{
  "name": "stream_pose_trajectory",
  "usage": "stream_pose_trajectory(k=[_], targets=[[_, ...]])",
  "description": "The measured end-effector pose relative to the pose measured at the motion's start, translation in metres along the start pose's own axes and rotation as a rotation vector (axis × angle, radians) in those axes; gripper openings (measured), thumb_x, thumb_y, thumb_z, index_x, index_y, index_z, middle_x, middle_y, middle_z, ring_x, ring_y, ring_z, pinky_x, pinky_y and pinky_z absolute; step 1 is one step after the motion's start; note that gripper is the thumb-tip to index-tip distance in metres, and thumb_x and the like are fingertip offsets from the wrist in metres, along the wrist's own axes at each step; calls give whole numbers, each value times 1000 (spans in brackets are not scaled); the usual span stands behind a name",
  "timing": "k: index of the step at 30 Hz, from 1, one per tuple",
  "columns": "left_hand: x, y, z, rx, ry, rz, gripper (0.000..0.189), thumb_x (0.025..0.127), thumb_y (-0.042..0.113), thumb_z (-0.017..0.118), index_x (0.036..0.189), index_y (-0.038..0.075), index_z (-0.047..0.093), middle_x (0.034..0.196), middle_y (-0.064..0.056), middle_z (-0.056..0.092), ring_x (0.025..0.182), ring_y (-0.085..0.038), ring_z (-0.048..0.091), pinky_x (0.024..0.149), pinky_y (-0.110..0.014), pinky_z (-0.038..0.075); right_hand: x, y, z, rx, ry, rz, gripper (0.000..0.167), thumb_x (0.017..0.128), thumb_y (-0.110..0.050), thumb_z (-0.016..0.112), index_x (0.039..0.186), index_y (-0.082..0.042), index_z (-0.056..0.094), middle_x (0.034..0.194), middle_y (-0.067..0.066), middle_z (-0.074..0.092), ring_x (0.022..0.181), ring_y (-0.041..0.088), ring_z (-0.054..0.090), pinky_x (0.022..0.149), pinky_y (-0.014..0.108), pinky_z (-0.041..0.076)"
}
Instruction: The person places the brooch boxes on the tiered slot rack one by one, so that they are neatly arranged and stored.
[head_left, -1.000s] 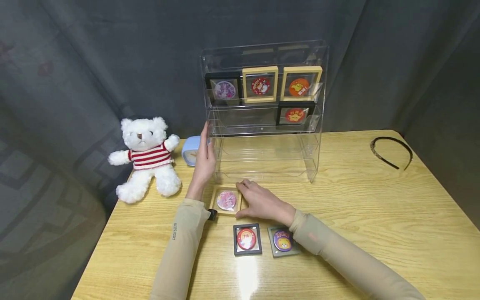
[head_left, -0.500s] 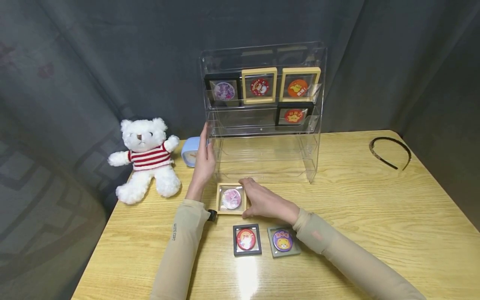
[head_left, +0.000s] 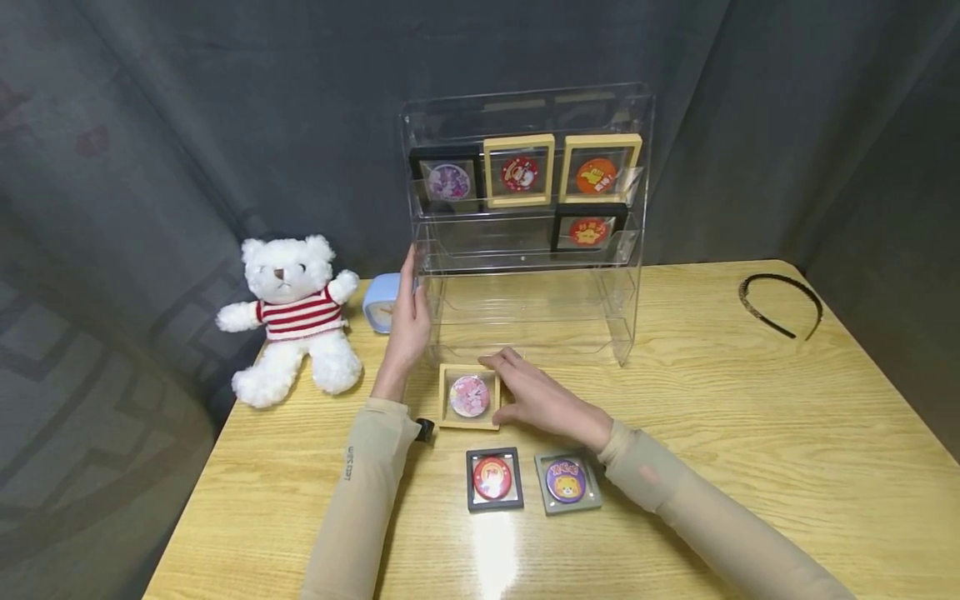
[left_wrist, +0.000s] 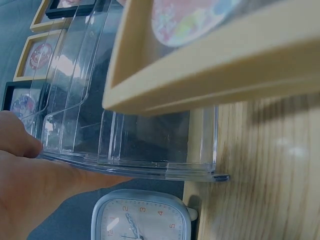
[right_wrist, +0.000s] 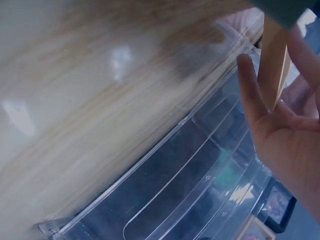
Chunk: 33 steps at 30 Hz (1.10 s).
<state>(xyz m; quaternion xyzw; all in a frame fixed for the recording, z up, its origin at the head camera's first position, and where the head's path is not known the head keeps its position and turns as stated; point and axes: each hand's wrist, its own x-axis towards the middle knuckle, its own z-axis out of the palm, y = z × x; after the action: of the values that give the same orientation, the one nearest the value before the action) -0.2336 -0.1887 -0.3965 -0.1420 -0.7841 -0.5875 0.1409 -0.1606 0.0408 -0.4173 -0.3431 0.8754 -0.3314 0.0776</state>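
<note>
My right hand (head_left: 543,398) holds a light-wood square display frame (head_left: 469,427) by its right side, fingers at the far edge and thumb at the near one. Inside the frame is a round pink badge (head_left: 469,396). The left wrist view shows the held frame (left_wrist: 210,70) raised off the table, in front of a clear tiered acrylic stand (head_left: 525,283). My left hand (head_left: 407,321) grips the stand's left side, thumb (left_wrist: 20,135) at the panel's edge and fingers along its outer face. The right wrist view catches the frame's edge (right_wrist: 272,65) between the fingers.
Black and light-wood framed badges (head_left: 520,171) stand on the upper tiers. A black frame (head_left: 494,506) and a grey frame (head_left: 592,500) lie nearer me. A teddy bear (head_left: 300,317) and blue clock (head_left: 382,287) sit left; a black headband (head_left: 787,279) lies right.
My right hand has moved the light-wood frame a little rightward, and the frame has turned straighter. My left hand stays on the stand's side.
</note>
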Motion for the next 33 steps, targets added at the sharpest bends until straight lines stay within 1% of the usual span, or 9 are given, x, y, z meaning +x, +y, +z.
stream_pose_trajectory(k=[3,4,7,8,11,15,19,25,33], targets=[[-1,0,-1,4,2,-4,61,116,2,26,174,13,8,179,-8,12,162,-21,12,130,-37,20,2,2,1,-30,58,-35,75,86,-12,90,149,7,54,143,25,58,123,40,62,108,53,53],[-1,0,-1,5,3,-7,62,116,2,26,174,13,8,179,-8,11,163,-21,12,130,-37,20,3,3,1,-35,73,-47,70,87,-11,88,147,7,57,139,23,60,119,38,64,106,51,55],[-2,0,-1,13,4,-18,62,117,3,26,174,14,8,179,-7,10,162,-20,12,130,-37,20,4,3,2,-27,121,-61,54,91,-8,84,139,6,63,133,20,65,116,34,66,104,47,57],[-2,0,-1,13,4,-20,62,117,3,26,174,15,8,179,-7,10,162,-21,11,130,-37,20,4,3,2,-16,136,-61,49,92,-8,83,136,5,65,131,19,66,116,34,67,103,47,57],[-2,-1,-1,16,3,-19,61,117,4,26,174,15,9,179,-7,9,163,-21,11,130,-39,21,4,1,2,33,189,-53,32,96,-5,79,125,3,69,122,17,70,104,30,72,95,42,61],[-1,-1,-1,23,3,-4,61,117,4,26,174,13,10,179,-9,10,163,-24,12,130,-42,22,5,-2,-1,72,251,-43,18,96,0,78,112,2,70,114,16,74,91,28,75,85,37,64],[-1,-1,0,22,4,-3,60,117,4,26,174,14,10,179,-9,11,163,-23,12,130,-41,22,7,-3,-5,67,274,-60,14,95,6,76,107,2,72,109,15,74,90,28,75,82,34,65],[0,0,0,23,3,-4,61,117,3,26,174,13,9,179,-9,10,163,-22,11,130,-39,20,8,-6,-17,54,306,-99,13,94,8,75,106,4,72,107,14,74,93,29,75,83,31,64],[1,0,0,25,3,3,61,116,2,26,174,12,9,179,-9,10,163,-22,11,130,-38,20,8,-7,-28,61,358,-114,13,95,9,75,106,3,72,108,15,74,93,29,75,83,34,64]])
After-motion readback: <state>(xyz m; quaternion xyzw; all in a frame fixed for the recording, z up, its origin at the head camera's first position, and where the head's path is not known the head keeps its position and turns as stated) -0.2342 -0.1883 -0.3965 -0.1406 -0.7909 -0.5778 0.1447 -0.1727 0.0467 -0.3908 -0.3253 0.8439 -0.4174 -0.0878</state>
